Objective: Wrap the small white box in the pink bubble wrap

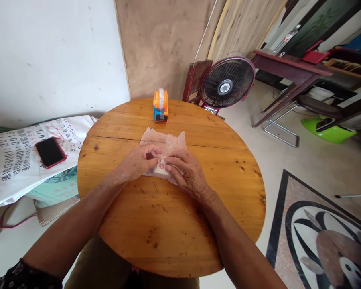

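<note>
A sheet of clear, pinkish-looking bubble wrap lies on the round wooden table, spread behind and around a small pale flat box with a round red mark. My left hand is at the left side, thumb and forefinger curled in over the wrap's edge. From the right, my right hand bends its fingers over the wrap, fingertips close to the red mark. Both hands cover the sides of the box. Beyond the sheet stands an orange and blue tape dispenser with a roll of clear tape.
The round table is in front of me. A phone lies on white printed sacks at the left. Behind the table's right edge stand a fan and a wooden chair. A dark red table is farther right.
</note>
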The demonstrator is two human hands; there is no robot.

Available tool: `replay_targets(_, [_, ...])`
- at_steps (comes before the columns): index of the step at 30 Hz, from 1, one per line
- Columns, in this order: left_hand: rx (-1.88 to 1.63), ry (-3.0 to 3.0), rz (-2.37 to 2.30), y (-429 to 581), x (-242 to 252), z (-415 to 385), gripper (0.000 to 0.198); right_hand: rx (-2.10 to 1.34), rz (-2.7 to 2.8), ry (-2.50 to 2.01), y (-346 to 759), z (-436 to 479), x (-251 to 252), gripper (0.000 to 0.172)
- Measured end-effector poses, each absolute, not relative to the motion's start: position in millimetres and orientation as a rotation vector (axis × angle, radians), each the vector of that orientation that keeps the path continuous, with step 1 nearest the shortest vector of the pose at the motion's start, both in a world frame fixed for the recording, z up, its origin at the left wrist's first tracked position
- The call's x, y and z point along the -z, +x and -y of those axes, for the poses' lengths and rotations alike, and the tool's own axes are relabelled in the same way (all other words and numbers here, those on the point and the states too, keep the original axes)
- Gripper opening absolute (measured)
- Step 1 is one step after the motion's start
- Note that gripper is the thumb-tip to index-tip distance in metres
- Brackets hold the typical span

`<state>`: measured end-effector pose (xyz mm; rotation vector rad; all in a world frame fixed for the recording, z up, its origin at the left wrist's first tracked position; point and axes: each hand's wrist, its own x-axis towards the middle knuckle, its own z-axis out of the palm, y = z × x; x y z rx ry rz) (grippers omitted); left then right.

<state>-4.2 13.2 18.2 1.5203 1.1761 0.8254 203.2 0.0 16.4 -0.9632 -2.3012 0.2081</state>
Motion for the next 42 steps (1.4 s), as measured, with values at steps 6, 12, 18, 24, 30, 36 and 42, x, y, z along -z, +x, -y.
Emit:
replay_targets(6, [-0.845, 1.629, -1.267, -7.7, -21.2, -13.1, 0.037, 0.012, 2.422, -0.942, 202.0, 1.5, -16.9, 0.024])
replay_targets(12, [-0.674, 1.776, -1.359, -37.0, -34.8, -11.2, 0.046, 0.083, 2.449, -0.953, 198.3, 5.5, -21.1, 0.023])
replay_targets(18, [-0.493, 1.873, -1.412, -46.5, -29.3, -12.4, 0.030, 0.118, 2.511, -1.003, 195.4, 6.6, -25.9, 0.023])
replay_targets(24, [-0.418, 1.993, -1.789, -39.5, -26.6, -11.4, 0.043, 0.264, 2.700, -1.090, 189.1, 11.8, -33.9, 0.037])
replay_targets(30, [-0.263, 1.751, -1.923, -40.6, -45.2, -1.9, 0.051, 0.267, 2.755, -1.156, 182.6, 13.8, -39.1, 0.037])
replay_targets(36, [-0.472, 1.216, -1.733, -32.7, -49.9, 4.3, 0.017, 0.286, 2.765, -1.117, 181.9, 13.6, -41.2, 0.035])
replay_targets(42, [-0.768, 1.090, -1.546, -20.3, -42.9, 2.9, 0.012, 0.286, 2.771, -1.120, 179.7, 13.9, -43.0, 0.031])
